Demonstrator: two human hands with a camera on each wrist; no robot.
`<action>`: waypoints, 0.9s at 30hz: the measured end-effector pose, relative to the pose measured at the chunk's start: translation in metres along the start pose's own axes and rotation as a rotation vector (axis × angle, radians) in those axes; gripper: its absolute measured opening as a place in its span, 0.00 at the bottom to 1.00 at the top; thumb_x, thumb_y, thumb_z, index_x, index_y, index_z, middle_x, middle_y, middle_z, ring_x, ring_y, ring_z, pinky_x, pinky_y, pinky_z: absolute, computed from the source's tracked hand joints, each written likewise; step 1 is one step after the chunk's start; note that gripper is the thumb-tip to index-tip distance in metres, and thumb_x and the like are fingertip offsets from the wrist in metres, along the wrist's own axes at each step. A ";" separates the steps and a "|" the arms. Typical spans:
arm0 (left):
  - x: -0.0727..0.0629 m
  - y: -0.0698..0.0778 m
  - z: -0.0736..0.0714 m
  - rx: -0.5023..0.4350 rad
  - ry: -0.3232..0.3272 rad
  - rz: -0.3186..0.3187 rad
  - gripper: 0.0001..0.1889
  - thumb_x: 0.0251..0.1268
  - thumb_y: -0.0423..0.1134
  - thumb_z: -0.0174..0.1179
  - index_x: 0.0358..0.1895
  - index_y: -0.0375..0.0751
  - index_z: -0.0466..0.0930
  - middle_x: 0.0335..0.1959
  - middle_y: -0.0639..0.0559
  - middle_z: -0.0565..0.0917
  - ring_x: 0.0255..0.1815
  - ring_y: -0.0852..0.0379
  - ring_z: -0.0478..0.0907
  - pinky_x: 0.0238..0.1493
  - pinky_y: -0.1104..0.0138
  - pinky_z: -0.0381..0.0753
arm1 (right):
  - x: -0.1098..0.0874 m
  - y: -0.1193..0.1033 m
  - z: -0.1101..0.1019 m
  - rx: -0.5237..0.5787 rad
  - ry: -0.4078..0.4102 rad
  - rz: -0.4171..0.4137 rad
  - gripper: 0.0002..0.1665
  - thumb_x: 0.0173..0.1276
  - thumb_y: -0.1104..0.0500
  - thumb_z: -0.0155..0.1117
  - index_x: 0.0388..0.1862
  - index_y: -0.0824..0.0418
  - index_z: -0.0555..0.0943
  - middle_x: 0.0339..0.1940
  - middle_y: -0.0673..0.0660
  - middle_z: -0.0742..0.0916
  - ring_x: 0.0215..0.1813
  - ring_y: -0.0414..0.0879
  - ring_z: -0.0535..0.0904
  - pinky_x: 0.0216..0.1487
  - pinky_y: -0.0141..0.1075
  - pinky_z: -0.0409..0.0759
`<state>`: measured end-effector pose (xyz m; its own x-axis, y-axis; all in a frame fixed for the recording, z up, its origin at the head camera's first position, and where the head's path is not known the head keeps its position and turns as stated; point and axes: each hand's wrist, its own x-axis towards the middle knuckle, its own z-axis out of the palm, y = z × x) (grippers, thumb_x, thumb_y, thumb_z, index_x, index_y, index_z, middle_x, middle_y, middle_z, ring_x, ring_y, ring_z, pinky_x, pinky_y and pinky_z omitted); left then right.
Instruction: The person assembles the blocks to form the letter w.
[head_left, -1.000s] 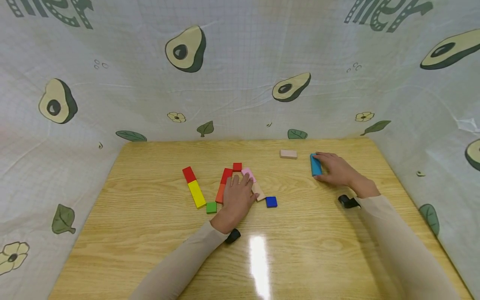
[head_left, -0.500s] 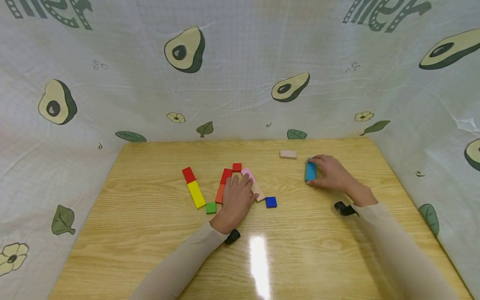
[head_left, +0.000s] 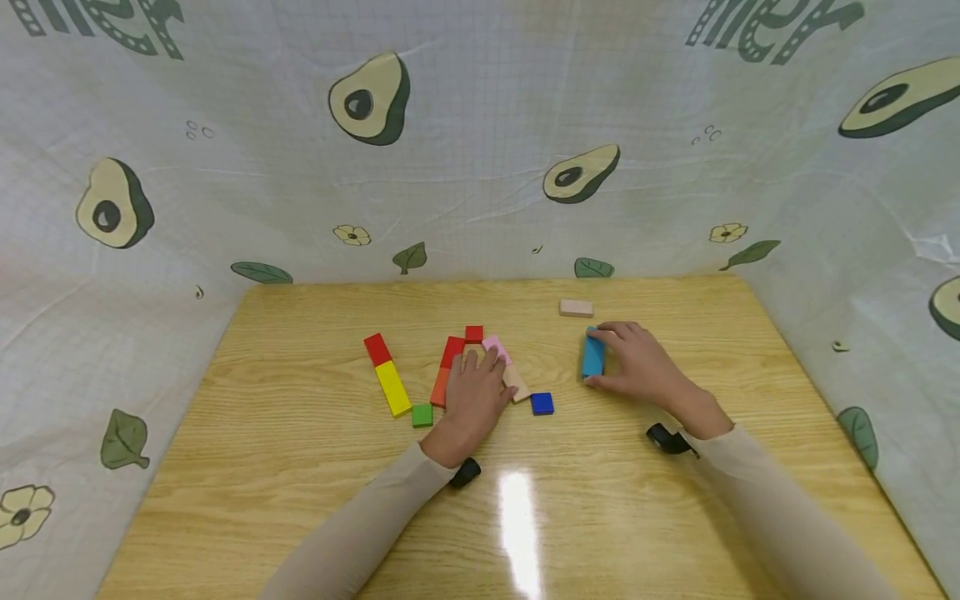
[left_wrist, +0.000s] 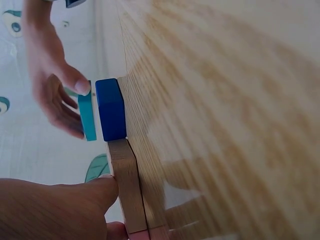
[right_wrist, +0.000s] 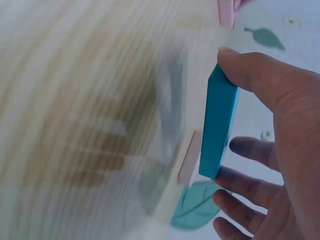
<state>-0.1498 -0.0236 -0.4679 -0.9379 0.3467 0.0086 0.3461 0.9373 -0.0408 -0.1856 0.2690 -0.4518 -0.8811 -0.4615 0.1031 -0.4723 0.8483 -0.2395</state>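
Observation:
In the head view my left hand [head_left: 472, 404] rests with outstretched fingers over a group of wooden blocks. Under and beside it lie a red block [head_left: 453, 350], an orange block [head_left: 440, 387], a pink block [head_left: 493, 347] and a plain wood block [head_left: 517, 386]; its thumb touches the plain one. My right hand [head_left: 647, 367] pinches a light blue oblong block [head_left: 593, 357] by its two ends between thumb and fingers. The right wrist view shows that light blue block [right_wrist: 218, 122] held above the table. A dark blue square block [head_left: 542, 404] touches the plain block's near end.
Left of the group, a red block [head_left: 378, 349] and a yellow block [head_left: 393, 389] form a slanted line, with a green square block [head_left: 422, 415] at its foot. A small red block [head_left: 474, 334] tops the group. Farther back lies a pale block [head_left: 576, 308]. Patterned cloth [head_left: 480, 208] surrounds the table.
My right hand has carried the light blue block leftward and a little nearer, toward the dark blue one. My left hand and the other blocks have stayed in place.

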 end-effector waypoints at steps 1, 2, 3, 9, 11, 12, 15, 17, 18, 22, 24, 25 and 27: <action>0.000 0.000 0.001 -0.004 -0.002 -0.001 0.30 0.79 0.61 0.56 0.74 0.50 0.77 0.77 0.54 0.73 0.71 0.46 0.70 0.75 0.50 0.67 | 0.000 -0.003 0.001 -0.007 0.000 -0.007 0.47 0.63 0.44 0.82 0.73 0.67 0.76 0.69 0.70 0.79 0.70 0.70 0.73 0.70 0.67 0.70; 0.001 0.000 0.001 -0.008 -0.005 -0.001 0.30 0.79 0.61 0.56 0.75 0.50 0.77 0.77 0.54 0.73 0.71 0.46 0.70 0.75 0.50 0.66 | 0.001 -0.005 0.003 -0.009 0.001 -0.014 0.47 0.62 0.44 0.82 0.73 0.67 0.77 0.69 0.70 0.80 0.70 0.70 0.73 0.70 0.66 0.70; 0.001 0.000 0.002 -0.013 -0.005 -0.002 0.30 0.80 0.61 0.56 0.75 0.50 0.77 0.77 0.54 0.73 0.71 0.46 0.70 0.75 0.50 0.66 | 0.001 -0.008 0.004 -0.012 0.000 -0.021 0.47 0.63 0.44 0.82 0.73 0.66 0.77 0.69 0.70 0.80 0.70 0.69 0.73 0.70 0.66 0.70; 0.002 -0.001 0.003 -0.023 0.003 -0.001 0.30 0.79 0.61 0.57 0.75 0.50 0.77 0.77 0.53 0.73 0.72 0.45 0.70 0.76 0.49 0.66 | 0.003 -0.021 0.011 -0.010 0.010 -0.049 0.47 0.61 0.44 0.83 0.72 0.66 0.77 0.68 0.69 0.81 0.68 0.68 0.75 0.70 0.64 0.71; 0.001 -0.001 0.002 -0.029 0.011 -0.003 0.30 0.79 0.61 0.58 0.74 0.50 0.78 0.77 0.53 0.74 0.71 0.45 0.71 0.76 0.50 0.66 | 0.003 -0.024 0.013 -0.008 0.015 -0.055 0.47 0.61 0.43 0.82 0.72 0.66 0.78 0.67 0.68 0.81 0.68 0.67 0.75 0.69 0.64 0.72; 0.001 -0.001 0.002 -0.032 0.011 -0.004 0.29 0.78 0.61 0.58 0.74 0.50 0.78 0.77 0.53 0.74 0.71 0.45 0.71 0.75 0.50 0.66 | 0.003 -0.026 0.013 -0.006 0.016 -0.057 0.47 0.61 0.43 0.82 0.72 0.66 0.78 0.67 0.68 0.81 0.68 0.67 0.75 0.69 0.64 0.72; 0.001 -0.001 0.003 -0.031 0.022 -0.006 0.29 0.78 0.61 0.59 0.74 0.50 0.79 0.76 0.54 0.75 0.70 0.46 0.72 0.74 0.50 0.66 | 0.003 -0.029 0.015 -0.005 0.016 -0.064 0.47 0.62 0.42 0.82 0.72 0.66 0.78 0.67 0.68 0.81 0.68 0.67 0.75 0.69 0.64 0.72; 0.001 -0.001 0.004 -0.023 0.026 -0.007 0.30 0.78 0.61 0.59 0.73 0.50 0.79 0.76 0.54 0.75 0.70 0.46 0.72 0.74 0.51 0.66 | 0.004 -0.031 0.016 -0.005 0.016 -0.071 0.47 0.61 0.42 0.82 0.72 0.66 0.78 0.67 0.68 0.81 0.68 0.67 0.75 0.69 0.64 0.73; 0.001 0.000 0.004 -0.019 0.024 -0.007 0.30 0.78 0.61 0.59 0.74 0.51 0.79 0.76 0.54 0.75 0.70 0.46 0.72 0.74 0.51 0.66 | 0.004 -0.031 0.017 -0.007 0.016 -0.075 0.47 0.61 0.42 0.82 0.72 0.66 0.78 0.67 0.68 0.81 0.68 0.67 0.76 0.69 0.64 0.73; 0.001 0.000 0.004 -0.006 0.018 -0.008 0.30 0.78 0.62 0.58 0.74 0.51 0.78 0.76 0.54 0.74 0.69 0.47 0.71 0.73 0.52 0.67 | 0.004 -0.033 0.020 -0.022 0.019 -0.089 0.48 0.60 0.40 0.83 0.71 0.65 0.79 0.67 0.68 0.82 0.68 0.66 0.76 0.68 0.63 0.74; 0.001 0.000 0.004 -0.002 0.013 -0.009 0.30 0.78 0.62 0.57 0.74 0.51 0.78 0.76 0.54 0.74 0.69 0.47 0.71 0.72 0.53 0.67 | 0.004 -0.033 0.022 -0.028 0.023 -0.096 0.48 0.59 0.40 0.83 0.71 0.65 0.79 0.66 0.68 0.82 0.68 0.66 0.76 0.68 0.63 0.74; 0.001 0.000 0.004 0.000 0.011 -0.009 0.30 0.78 0.62 0.57 0.74 0.52 0.78 0.76 0.54 0.74 0.69 0.47 0.71 0.72 0.53 0.67 | 0.004 -0.033 0.023 -0.030 0.026 -0.100 0.48 0.59 0.40 0.83 0.71 0.65 0.79 0.66 0.68 0.82 0.68 0.66 0.76 0.68 0.63 0.74; 0.002 0.000 0.004 0.003 0.013 -0.010 0.30 0.78 0.62 0.57 0.74 0.52 0.78 0.76 0.54 0.74 0.69 0.47 0.71 0.72 0.53 0.67 | 0.004 -0.033 0.023 -0.027 0.029 -0.108 0.48 0.59 0.40 0.83 0.71 0.65 0.79 0.66 0.68 0.82 0.68 0.66 0.76 0.68 0.63 0.74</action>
<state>-0.1514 -0.0231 -0.4723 -0.9408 0.3382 0.0220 0.3371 0.9405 -0.0433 -0.1731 0.2327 -0.4660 -0.8252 -0.5431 0.1552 -0.5646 0.8010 -0.1991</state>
